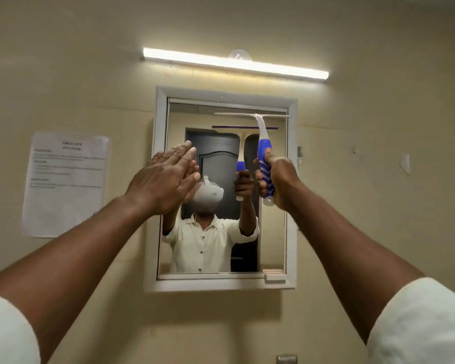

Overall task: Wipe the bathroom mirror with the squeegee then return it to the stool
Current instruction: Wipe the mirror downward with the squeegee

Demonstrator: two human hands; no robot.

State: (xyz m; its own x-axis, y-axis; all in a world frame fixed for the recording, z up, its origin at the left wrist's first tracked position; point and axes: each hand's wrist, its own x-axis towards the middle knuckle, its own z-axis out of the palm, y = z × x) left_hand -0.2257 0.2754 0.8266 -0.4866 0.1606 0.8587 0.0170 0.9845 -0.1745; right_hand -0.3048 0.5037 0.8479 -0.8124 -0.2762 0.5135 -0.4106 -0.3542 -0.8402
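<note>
Now right hand (279, 177) grips squeegee (264, 153) handle, fingers wrapped; blade horizontal at mirror (221, 245) top, 12 o'clock from the grip. Left hand (163, 177) flat, holding nothing. Likely stroke: toward 6.

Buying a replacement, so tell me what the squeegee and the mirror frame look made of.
Squeegee: handle looks like glossy white plastic with blue, ribbed, rubbery grip bands; the blade edge seems thin and rubbery, though it is too small to confirm. Mirror frame: smooth white moulded profile, likely plastic or painted metal.
</note>
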